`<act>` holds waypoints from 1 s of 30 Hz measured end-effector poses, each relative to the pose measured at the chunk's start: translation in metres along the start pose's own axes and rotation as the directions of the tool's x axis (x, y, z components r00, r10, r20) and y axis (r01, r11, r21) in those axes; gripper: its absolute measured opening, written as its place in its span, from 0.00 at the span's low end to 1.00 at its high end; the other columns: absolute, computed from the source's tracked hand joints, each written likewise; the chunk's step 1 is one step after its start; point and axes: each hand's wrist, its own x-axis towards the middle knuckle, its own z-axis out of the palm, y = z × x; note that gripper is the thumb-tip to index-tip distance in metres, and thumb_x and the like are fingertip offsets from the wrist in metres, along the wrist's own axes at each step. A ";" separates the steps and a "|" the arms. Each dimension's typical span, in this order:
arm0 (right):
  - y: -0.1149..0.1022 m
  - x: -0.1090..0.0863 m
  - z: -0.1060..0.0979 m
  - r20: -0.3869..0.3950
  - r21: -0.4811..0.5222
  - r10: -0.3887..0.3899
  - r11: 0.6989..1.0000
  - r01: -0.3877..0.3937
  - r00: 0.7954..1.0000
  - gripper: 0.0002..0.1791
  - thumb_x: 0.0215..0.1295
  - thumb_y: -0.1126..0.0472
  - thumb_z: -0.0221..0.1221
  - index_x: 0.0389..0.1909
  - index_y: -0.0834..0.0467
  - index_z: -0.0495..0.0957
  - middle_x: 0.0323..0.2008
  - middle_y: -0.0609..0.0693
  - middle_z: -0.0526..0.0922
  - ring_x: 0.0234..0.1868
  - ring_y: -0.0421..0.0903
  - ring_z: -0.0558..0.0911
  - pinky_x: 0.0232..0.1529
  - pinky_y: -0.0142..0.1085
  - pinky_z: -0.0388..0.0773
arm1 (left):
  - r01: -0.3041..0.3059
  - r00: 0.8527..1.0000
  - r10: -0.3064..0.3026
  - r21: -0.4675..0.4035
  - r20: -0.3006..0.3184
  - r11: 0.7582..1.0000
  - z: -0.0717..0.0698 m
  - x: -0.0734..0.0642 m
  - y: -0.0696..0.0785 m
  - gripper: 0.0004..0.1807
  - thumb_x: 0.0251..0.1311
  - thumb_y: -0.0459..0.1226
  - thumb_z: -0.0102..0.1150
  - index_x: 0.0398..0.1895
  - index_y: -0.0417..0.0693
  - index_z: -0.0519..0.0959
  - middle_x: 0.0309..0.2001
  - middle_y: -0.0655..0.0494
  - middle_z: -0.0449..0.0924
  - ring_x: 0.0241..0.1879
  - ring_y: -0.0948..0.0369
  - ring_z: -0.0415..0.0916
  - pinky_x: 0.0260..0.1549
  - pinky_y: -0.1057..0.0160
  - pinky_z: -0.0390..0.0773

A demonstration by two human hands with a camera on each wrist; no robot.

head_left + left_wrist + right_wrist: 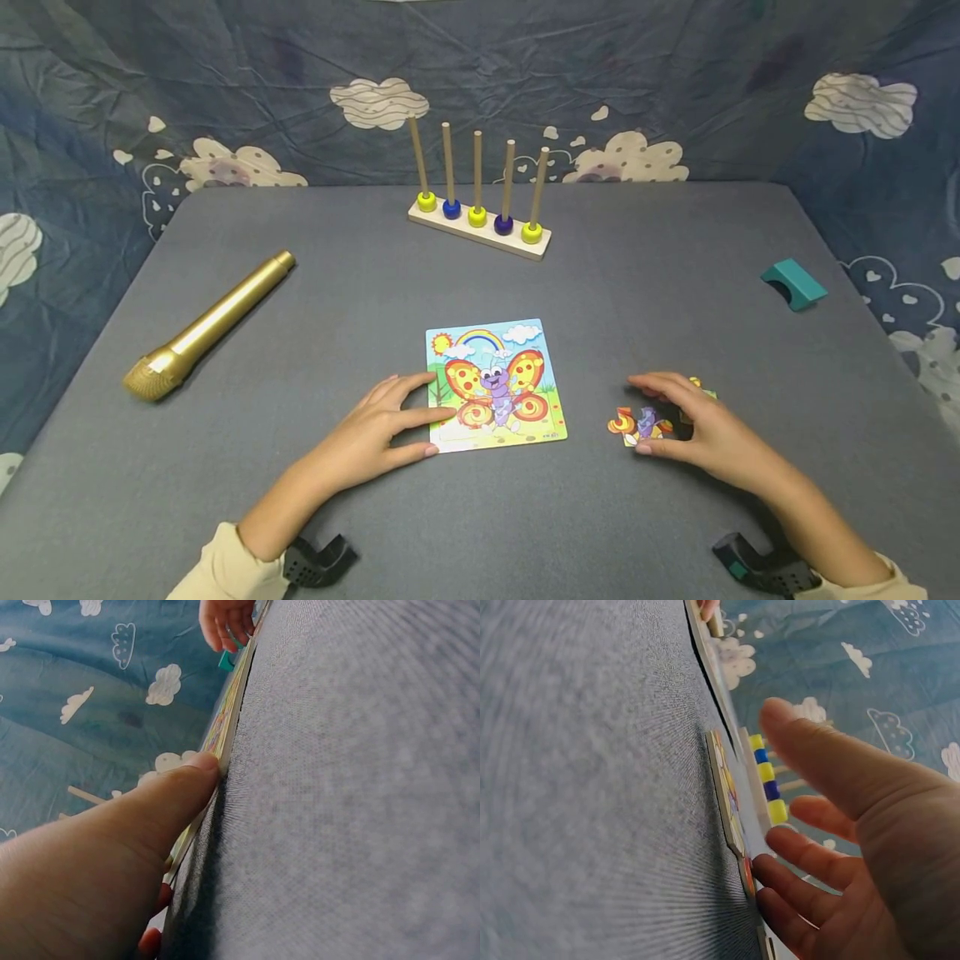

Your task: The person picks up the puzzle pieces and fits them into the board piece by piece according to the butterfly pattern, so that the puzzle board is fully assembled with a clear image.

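Note:
A square puzzle board [495, 385] with a purple-bodied butterfly, a rainbow and a sun lies flat at the table's middle. My left hand [393, 417] rests at its left side, fingers spread, two fingertips over the board and the thumb against its edge. Loose puzzle pieces [642, 424] in orange, purple and yellow lie to the right of the board. Over these my right hand [693, 421] is held with thumb and fingers apart, and it partly hides more pieces. The right wrist view shows nothing between the thumb and fingers of the right hand [855, 825].
Behind the board stands a wooden peg stand [480, 229] with yellow and blue beads on upright pegs. A gold microphone [210, 325] lies at the left. At the right is a teal arch block [795, 284]. A cloud-patterned cloth [480, 67] hangs behind the table.

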 end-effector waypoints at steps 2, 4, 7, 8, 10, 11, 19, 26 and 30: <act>0.001 -0.001 0.000 0.018 -0.038 0.004 0.999 -0.003 1.000 0.38 0.42 0.53 0.70 0.57 0.56 0.68 0.53 0.45 0.69 0.52 0.39 0.66 0.50 0.17 0.54 | 0.001 1.000 -0.001 0.001 0.003 1.000 0.000 0.000 0.000 0.23 0.54 0.51 0.58 0.56 0.67 0.73 0.64 0.51 0.57 0.63 0.55 0.52 0.61 0.52 0.48; 0.002 -0.002 -0.001 0.036 -0.084 0.010 0.996 -0.007 0.999 0.38 0.43 0.51 0.69 0.58 0.55 0.67 0.53 0.46 0.68 0.53 0.41 0.65 0.50 0.18 0.53 | -0.002 1.000 0.002 0.004 0.004 1.000 0.001 0.000 0.000 0.23 0.54 0.52 0.57 0.56 0.67 0.72 0.64 0.51 0.57 0.63 0.55 0.51 0.61 0.52 0.47; 0.001 -0.003 -0.001 0.051 -0.149 0.015 0.989 -0.008 0.999 0.38 0.44 0.49 0.68 0.57 0.55 0.67 0.53 0.47 0.68 0.53 0.45 0.65 0.51 0.22 0.56 | -0.010 1.000 0.010 0.006 0.004 1.000 0.001 0.001 0.000 0.23 0.55 0.52 0.57 0.56 0.67 0.72 0.64 0.51 0.57 0.63 0.55 0.51 0.61 0.52 0.47; 0.001 -0.003 -0.001 0.053 -0.162 0.014 0.987 -0.005 0.999 0.37 0.44 0.49 0.68 0.57 0.55 0.67 0.53 0.48 0.68 0.53 0.46 0.66 0.51 0.24 0.56 | -0.010 1.000 0.010 0.006 0.003 1.000 0.001 0.001 -0.001 0.23 0.55 0.52 0.57 0.56 0.67 0.72 0.64 0.51 0.57 0.63 0.55 0.51 0.61 0.52 0.47; 0.001 -0.003 -0.001 0.052 -0.181 0.002 0.983 0.007 0.999 0.37 0.44 0.50 0.68 0.56 0.56 0.68 0.52 0.49 0.68 0.53 0.47 0.66 0.50 0.28 0.58 | -0.009 1.000 0.009 0.006 0.002 1.000 0.000 0.001 -0.001 0.24 0.55 0.52 0.57 0.56 0.67 0.72 0.64 0.51 0.57 0.63 0.55 0.51 0.61 0.52 0.47; 0.001 -0.003 0.000 0.050 -0.186 -0.007 0.982 0.017 0.999 0.36 0.44 0.51 0.69 0.56 0.56 0.68 0.52 0.49 0.69 0.53 0.48 0.66 0.50 0.30 0.59 | -0.008 1.000 0.008 0.007 0.002 1.000 0.000 0.001 -0.001 0.24 0.55 0.52 0.57 0.56 0.67 0.72 0.64 0.51 0.57 0.63 0.55 0.51 0.61 0.52 0.47; 0.002 -0.003 0.002 0.040 -0.200 -0.048 0.978 0.055 0.998 0.32 0.42 0.56 0.70 0.53 0.54 0.72 0.48 0.45 0.70 0.49 0.43 0.67 0.49 0.30 0.59 | -0.007 1.000 0.007 0.012 0.004 1.000 0.000 0.000 -0.001 0.24 0.55 0.52 0.57 0.57 0.66 0.72 0.64 0.51 0.57 0.63 0.55 0.51 0.61 0.52 0.46; 0.001 -0.001 0.003 0.033 -0.213 -0.125 0.968 0.130 0.992 0.26 0.41 0.58 0.70 0.46 0.51 0.76 0.43 0.40 0.71 0.44 0.39 0.68 0.44 0.36 0.60 | -0.018 1.000 0.018 0.012 -0.004 1.000 0.001 0.000 0.000 0.23 0.55 0.51 0.57 0.56 0.64 0.73 0.64 0.50 0.58 0.63 0.54 0.52 0.61 0.53 0.47; -0.002 -0.001 0.004 0.028 -0.194 -0.155 0.968 0.157 0.988 0.24 0.40 0.60 0.70 0.42 0.51 0.76 0.42 0.40 0.72 0.44 0.39 0.68 0.46 0.36 0.58 | -0.015 1.000 0.015 0.012 -0.002 1.000 0.001 0.001 0.000 0.23 0.55 0.51 0.57 0.56 0.65 0.73 0.64 0.50 0.57 0.63 0.55 0.52 0.61 0.52 0.47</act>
